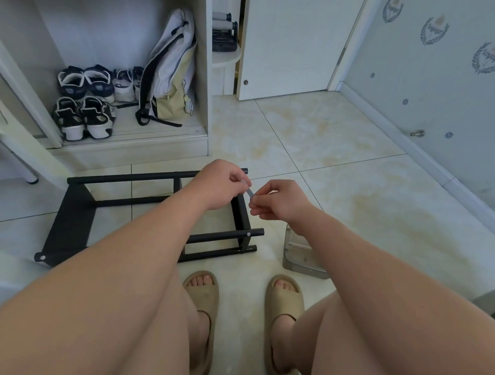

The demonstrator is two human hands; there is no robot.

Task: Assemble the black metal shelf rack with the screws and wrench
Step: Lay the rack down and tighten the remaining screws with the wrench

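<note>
On the tiled floor (353, 191) right before your feet, the rack (71, 223) lies tipped on its side and looks mostly built. Two black end frames are joined by round crossbars, and pale screw heads (248, 234) show at its two near corners.

Over the rack's right end your left hand (221, 183) and right hand (282, 202) meet, each pinching one end of a thin silvery piece (249, 193). It is too small to tell whether it is the wrench or a screw.

I judge that the rack's far right corner, just under your hands, is the joint being worked. What seems left is tightening it and standing the rack upright. The tubes are matte black with no dents that I can see.

Just right of the rack sits a clear container (297, 256), partly behind your right forearm.
</note>
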